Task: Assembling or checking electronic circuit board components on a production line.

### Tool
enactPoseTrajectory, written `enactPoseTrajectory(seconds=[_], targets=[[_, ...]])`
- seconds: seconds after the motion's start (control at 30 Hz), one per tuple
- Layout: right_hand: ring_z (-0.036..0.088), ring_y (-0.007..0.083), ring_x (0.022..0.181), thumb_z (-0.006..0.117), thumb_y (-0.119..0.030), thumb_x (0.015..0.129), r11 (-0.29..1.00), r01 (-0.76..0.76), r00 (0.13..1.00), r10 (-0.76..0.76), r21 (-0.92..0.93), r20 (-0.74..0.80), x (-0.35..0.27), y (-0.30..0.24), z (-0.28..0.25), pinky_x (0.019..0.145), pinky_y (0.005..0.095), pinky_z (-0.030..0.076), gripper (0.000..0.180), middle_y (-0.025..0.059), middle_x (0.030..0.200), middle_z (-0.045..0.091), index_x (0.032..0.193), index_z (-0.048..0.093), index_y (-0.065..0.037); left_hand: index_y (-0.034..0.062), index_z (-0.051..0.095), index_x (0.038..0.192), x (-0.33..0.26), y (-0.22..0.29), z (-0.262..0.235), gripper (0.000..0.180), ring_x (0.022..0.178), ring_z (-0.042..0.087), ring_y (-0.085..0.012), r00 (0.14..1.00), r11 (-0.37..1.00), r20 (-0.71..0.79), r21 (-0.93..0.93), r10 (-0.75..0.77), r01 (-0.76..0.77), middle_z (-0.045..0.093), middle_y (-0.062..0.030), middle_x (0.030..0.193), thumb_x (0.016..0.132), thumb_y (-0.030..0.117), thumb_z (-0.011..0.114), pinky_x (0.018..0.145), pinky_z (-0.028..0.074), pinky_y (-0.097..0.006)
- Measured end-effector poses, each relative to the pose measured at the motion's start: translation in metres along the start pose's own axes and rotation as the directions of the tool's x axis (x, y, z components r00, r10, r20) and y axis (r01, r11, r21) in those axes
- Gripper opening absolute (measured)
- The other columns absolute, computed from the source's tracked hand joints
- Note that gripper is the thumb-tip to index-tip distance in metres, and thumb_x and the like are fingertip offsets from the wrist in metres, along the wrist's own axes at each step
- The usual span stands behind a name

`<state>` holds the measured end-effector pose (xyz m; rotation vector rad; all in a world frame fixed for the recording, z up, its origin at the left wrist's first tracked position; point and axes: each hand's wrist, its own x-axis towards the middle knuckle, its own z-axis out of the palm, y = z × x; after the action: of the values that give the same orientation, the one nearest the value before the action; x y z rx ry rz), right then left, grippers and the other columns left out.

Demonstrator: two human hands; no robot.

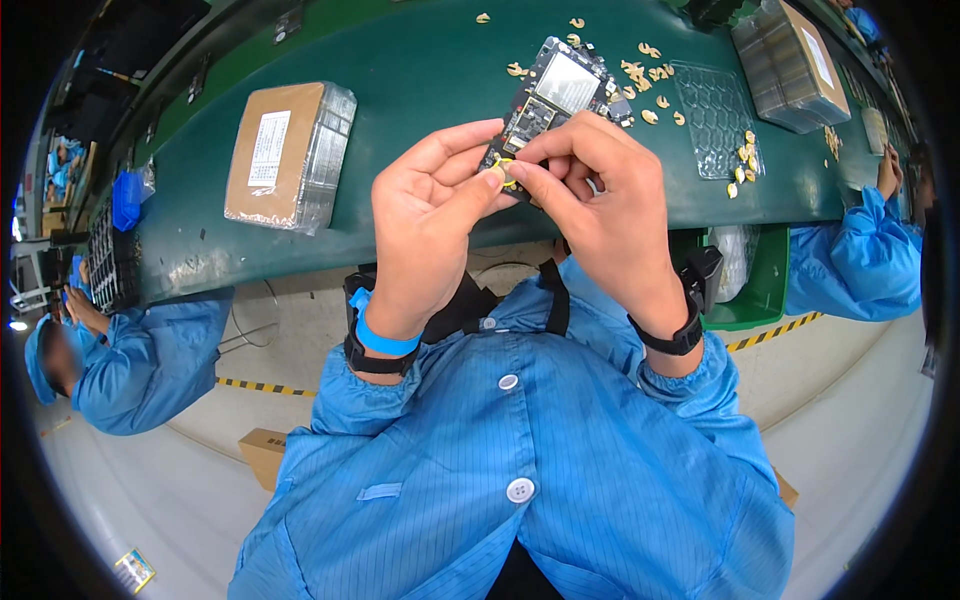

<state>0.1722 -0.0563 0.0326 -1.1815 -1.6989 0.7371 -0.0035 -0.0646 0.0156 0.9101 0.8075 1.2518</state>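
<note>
My left hand [425, 215] grips the lower end of a dark circuit board [530, 120] between thumb and fingers. The board is tilted above the green table, its far end pointing away and to the right, with a silver shield plate on its face. At its near end sits a small yellow curved piece [503, 163]. My right hand [615, 205] pinches at this piece with thumb and forefinger, close to my left thumb. Similar small yellowish curved pieces [634, 72] lie loose beyond the board. A clear plastic tray [703, 105] to the right has several more on it.
A wrapped stack with a cardboard face [258, 205] lies on the green table [420, 70] at left; another stack [780, 80] stands at far right. Below the right edge is a green bin [770, 285]. People in blue sit at both sides [160, 350].
</note>
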Motion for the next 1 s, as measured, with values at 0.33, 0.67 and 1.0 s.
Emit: enactPoseTrajectory(seconds=[0.33,0.67,1.0], targets=[[0.054,0.0152,0.060,0.078,-0.001,0.086,0.999,0.031,0.998,-0.030,-0.014,0.049,0.006,-0.001,0.001,0.055,0.0299,0.043,0.010,0.0069,0.078,0.061,0.092,0.072,0.000,-0.0139,0.053,0.138,0.002,0.003,-0.004,0.041,0.109,0.072,-0.0199,1.000,1.000,0.007,0.013,0.003,-0.003,0.070,-0.0225,0.125,0.098,-0.009,0.058,0.090,0.063,-0.029],[0.059,0.0017,0.073,0.075,-0.006,0.097,0.901,-0.236,0.932,0.317,0.363,-0.179,0.001,0.017,0.001,0.062,0.0197,0.047,0.016,0.0004,0.086,0.068,0.106,0.066,0.004,-0.0132,0.050,0.140,0.014,0.001,-0.011,0.043,0.118,0.069,-0.0253,1.000,0.995,0.009,-0.093,0.024,-0.023,0.066,-0.0244,0.132,0.098,-0.010,0.055,0.101,0.059,-0.039],[0.054,0.0029,0.065,0.065,-0.015,0.105,0.769,-0.458,0.883,0.451,0.447,0.129,0.048,0.033,0.007,0.058,0.0212,0.043,0.017,-0.0043,0.076,0.061,0.091,0.062,-0.006,-0.0102,0.043,0.151,0.042,-0.006,-0.034,0.056,0.131,0.062,-0.0315,0.998,0.982,0.060,-0.188,0.000,0.011,0.059,-0.0268,0.143,0.096,-0.006,0.056,0.111,0.052,-0.045]])
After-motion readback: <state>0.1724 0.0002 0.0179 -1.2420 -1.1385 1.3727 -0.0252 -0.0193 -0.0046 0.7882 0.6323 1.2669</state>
